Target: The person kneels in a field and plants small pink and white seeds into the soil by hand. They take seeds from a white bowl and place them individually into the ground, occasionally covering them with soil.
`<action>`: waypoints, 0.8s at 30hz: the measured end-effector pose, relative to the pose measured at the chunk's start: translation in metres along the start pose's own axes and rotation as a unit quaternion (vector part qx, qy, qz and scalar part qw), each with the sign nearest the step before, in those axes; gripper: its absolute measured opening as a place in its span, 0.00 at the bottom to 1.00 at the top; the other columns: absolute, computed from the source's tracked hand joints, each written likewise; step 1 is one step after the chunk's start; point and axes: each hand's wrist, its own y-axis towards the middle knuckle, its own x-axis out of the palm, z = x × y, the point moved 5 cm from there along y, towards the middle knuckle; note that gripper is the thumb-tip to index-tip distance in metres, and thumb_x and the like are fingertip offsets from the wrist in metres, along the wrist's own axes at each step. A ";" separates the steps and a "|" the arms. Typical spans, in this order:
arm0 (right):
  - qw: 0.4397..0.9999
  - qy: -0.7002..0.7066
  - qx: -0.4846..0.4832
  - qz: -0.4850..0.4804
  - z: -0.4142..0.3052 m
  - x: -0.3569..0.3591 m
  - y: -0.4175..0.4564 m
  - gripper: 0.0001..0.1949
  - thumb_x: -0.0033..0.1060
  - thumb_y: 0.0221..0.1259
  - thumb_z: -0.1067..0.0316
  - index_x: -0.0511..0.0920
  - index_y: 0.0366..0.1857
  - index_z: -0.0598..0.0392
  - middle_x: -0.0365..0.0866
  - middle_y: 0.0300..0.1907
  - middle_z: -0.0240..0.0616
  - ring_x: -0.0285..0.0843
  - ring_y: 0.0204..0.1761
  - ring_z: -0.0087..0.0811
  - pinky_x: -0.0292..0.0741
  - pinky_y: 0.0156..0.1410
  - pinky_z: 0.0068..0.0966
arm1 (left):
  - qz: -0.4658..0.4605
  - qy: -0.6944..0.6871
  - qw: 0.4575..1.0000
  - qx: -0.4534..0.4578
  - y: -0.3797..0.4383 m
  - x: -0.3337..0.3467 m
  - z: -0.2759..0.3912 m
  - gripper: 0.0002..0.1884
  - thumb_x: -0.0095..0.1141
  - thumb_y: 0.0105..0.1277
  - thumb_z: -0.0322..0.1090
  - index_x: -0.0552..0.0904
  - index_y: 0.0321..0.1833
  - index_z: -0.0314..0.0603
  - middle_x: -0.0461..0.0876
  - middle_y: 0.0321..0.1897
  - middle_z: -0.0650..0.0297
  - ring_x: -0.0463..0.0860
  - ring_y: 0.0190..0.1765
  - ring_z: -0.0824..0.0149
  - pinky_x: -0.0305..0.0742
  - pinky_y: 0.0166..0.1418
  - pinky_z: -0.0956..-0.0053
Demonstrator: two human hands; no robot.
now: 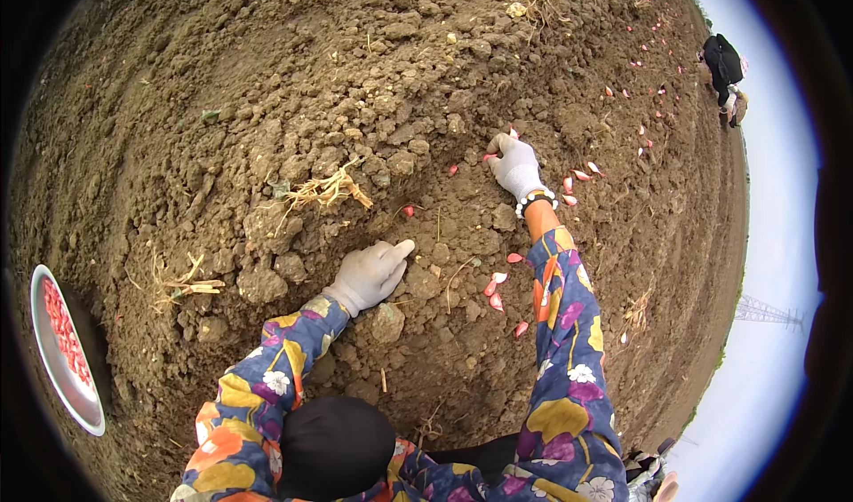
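Observation:
Both hands wear pale knit gloves over loose brown soil. My left hand rests low on the soil, index finger extended and the others bent, with no object visible in it. A pink clove lies in the furrow just above it. Farther up and right, my right hand has its fingertips at the soil, closed on a pink garlic clove; another clove tip shows at its knuckles. Loose garlic cloves lie right of that wrist, and several more lie between the forearms.
A metal basin of pink cloves stands at the far left. Dry root stubble and clods lie about. More cloves are scattered at upper right. Another person bends over the field at far right; part of someone else shows at lower right.

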 end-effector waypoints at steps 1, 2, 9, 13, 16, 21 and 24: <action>1.000 0.000 0.002 0.006 0.000 0.001 -0.001 0.08 0.63 0.58 0.64 0.83 0.41 0.45 0.84 0.38 0.47 0.82 0.44 0.47 0.77 0.50 0.38 | -0.003 0.000 1.000 -0.003 0.001 0.001 0.000 0.18 0.54 0.65 0.34 0.75 0.58 0.47 0.78 0.30 0.59 0.80 0.32 0.56 0.76 0.32 0.64; 1.000 -0.023 0.000 -0.001 0.000 0.002 0.000 0.09 0.62 0.59 0.63 0.83 0.43 0.43 0.84 0.39 0.47 0.82 0.44 0.47 0.77 0.50 0.38 | -0.007 -0.001 1.000 -0.005 0.001 0.002 0.001 0.18 0.54 0.65 0.34 0.75 0.58 0.47 0.78 0.30 0.59 0.80 0.32 0.56 0.76 0.32 0.64; 0.973 0.117 -0.042 0.196 -0.017 -0.023 0.008 0.09 0.65 0.57 0.61 0.85 0.38 0.51 0.85 0.38 0.45 0.83 0.42 0.44 0.77 0.50 0.33 | 0.005 0.007 1.000 -0.003 -0.003 -0.002 -0.003 0.18 0.53 0.65 0.36 0.74 0.58 0.48 0.76 0.28 0.60 0.80 0.31 0.56 0.75 0.30 0.63; 0.986 0.012 -0.030 0.163 -0.022 -0.020 0.028 0.07 0.64 0.56 0.62 0.84 0.35 0.51 0.84 0.38 0.44 0.83 0.43 0.44 0.77 0.50 0.36 | 0.026 -0.001 0.999 0.019 0.002 0.002 -0.001 0.18 0.54 0.64 0.35 0.74 0.58 0.48 0.76 0.27 0.60 0.79 0.30 0.56 0.75 0.29 0.63; 0.986 -0.160 -0.042 0.038 -0.030 -0.001 0.031 0.08 0.58 0.55 0.70 0.82 0.38 0.50 0.83 0.41 0.44 0.83 0.46 0.46 0.79 0.50 0.40 | 0.019 -0.001 1.000 0.016 0.002 0.001 -0.002 0.19 0.54 0.64 0.35 0.74 0.59 0.48 0.76 0.27 0.60 0.79 0.29 0.56 0.74 0.29 0.63; 0.962 -0.222 -0.110 0.115 -0.040 0.004 0.032 0.05 0.58 0.52 0.72 0.84 0.30 0.52 0.84 0.35 0.43 0.85 0.39 0.42 0.81 0.45 0.37 | 0.023 0.010 0.999 0.026 0.004 -0.007 0.003 0.19 0.54 0.64 0.34 0.74 0.59 0.47 0.76 0.28 0.60 0.79 0.30 0.56 0.74 0.29 0.63; 0.960 -0.245 -0.086 0.107 -0.030 0.015 0.032 0.05 0.58 0.53 0.71 0.84 0.28 0.54 0.85 0.36 0.43 0.86 0.38 0.40 0.81 0.45 0.36 | 0.005 0.013 1.000 0.018 0.004 0.001 0.006 0.19 0.54 0.64 0.34 0.75 0.58 0.47 0.77 0.28 0.60 0.79 0.30 0.56 0.75 0.29 0.64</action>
